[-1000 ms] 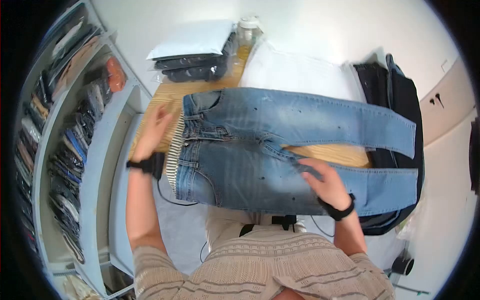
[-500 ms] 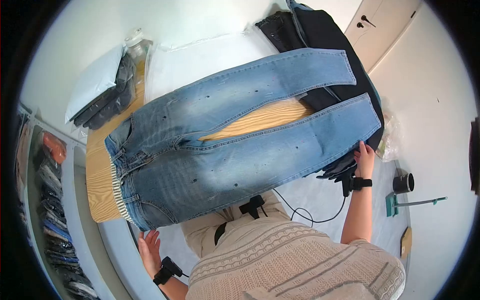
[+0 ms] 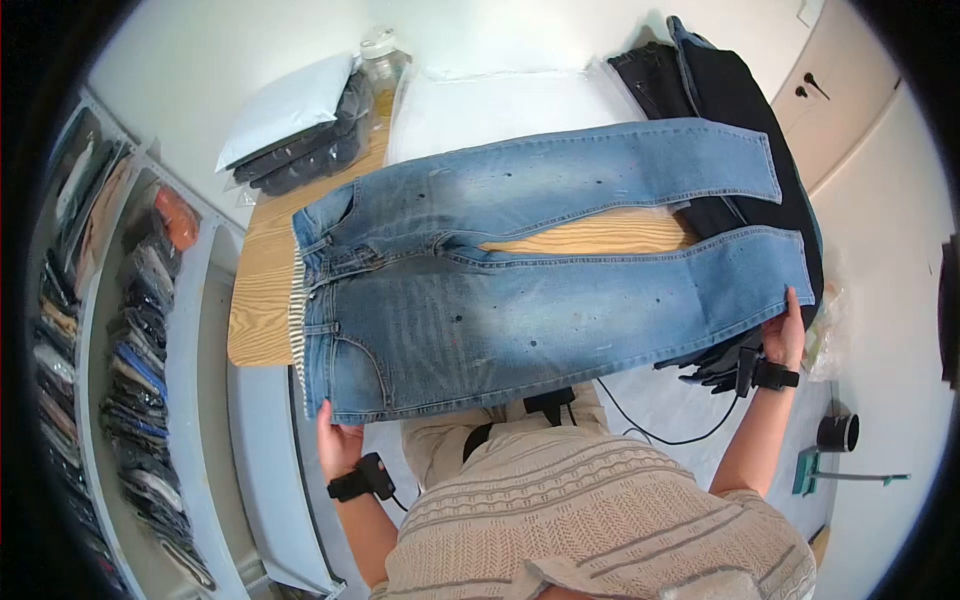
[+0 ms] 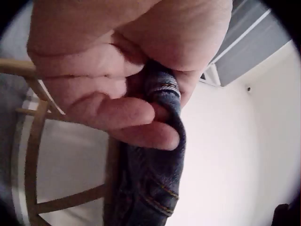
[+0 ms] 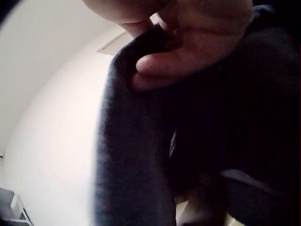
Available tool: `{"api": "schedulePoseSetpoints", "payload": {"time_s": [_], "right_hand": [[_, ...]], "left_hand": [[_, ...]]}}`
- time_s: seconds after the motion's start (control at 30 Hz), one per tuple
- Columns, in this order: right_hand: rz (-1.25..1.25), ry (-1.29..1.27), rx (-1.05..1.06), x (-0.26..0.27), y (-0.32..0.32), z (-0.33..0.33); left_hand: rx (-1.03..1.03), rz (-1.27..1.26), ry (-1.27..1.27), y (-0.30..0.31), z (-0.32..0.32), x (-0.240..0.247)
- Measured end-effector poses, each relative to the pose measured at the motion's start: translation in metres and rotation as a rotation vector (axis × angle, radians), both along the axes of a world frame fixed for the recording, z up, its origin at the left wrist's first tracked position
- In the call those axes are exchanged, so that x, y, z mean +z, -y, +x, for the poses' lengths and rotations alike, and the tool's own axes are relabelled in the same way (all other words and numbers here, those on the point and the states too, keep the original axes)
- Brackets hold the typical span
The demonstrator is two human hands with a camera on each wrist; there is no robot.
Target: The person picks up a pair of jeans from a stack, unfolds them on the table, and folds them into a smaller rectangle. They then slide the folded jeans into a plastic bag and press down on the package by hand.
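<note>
Blue jeans [image 3: 480, 320] with dark specks lie spread across the table, waistband at the left and both legs pointing right. At the waistband's near corner, my left hand [image 3: 338, 445] grips the denim edge; the left wrist view shows the fingers of that hand [image 4: 113, 84] curled round the folded denim [image 4: 160, 179]. My right hand [image 3: 785, 335] pinches the hem corner of the near leg, thumb on top. In the right wrist view the hand [image 5: 188, 47] has its fingers curled about the dark cloth [image 5: 136, 141].
Black garments [image 3: 740, 90] lie under the leg ends. Behind the jeans are a white plastic sheet [image 3: 500, 110], a glass jar [image 3: 383, 75] and a stack of bagged clothes [image 3: 290, 120]. Shelves of bagged garments [image 3: 140, 370] stand at left. The wooden table [image 3: 265, 290] shows beside the waistband.
From above the jeans, both hands have moved out to the near edge. The left now grips the waistband corner, the right the hem. The head view has shifted.
</note>
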State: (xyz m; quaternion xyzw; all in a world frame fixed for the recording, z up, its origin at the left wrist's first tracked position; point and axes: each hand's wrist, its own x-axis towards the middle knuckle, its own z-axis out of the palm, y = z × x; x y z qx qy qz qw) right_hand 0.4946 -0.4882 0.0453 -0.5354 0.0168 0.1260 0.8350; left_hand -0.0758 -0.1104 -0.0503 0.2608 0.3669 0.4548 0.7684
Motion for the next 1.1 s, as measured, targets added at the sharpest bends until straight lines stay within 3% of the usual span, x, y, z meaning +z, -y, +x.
{"api": "schedulePoseSetpoints", "payload": {"time_s": [0.23,0.4,0.53,0.87,1.1], "right_hand": [[0.059,0.116,0.167,0.057,-0.002,0.041],[0.133,0.299,0.086,0.111,-0.006,0.038],[0.093,0.374,0.022,0.143,-0.027,0.016],[0.118,0.366,0.117,0.121,-0.056,0.048],[0.062,0.296,0.052,0.114,-0.059,0.044]], "left_hand": [[0.254,0.148,0.137,-0.034,0.009,0.105],[0.285,0.389,0.344,-0.052,0.005,0.147],[0.181,0.47,0.419,-0.068,-0.006,0.144],[0.342,0.31,0.299,-0.053,-0.001,0.136],[0.383,0.317,0.269,-0.055,-0.009,0.123]]}}
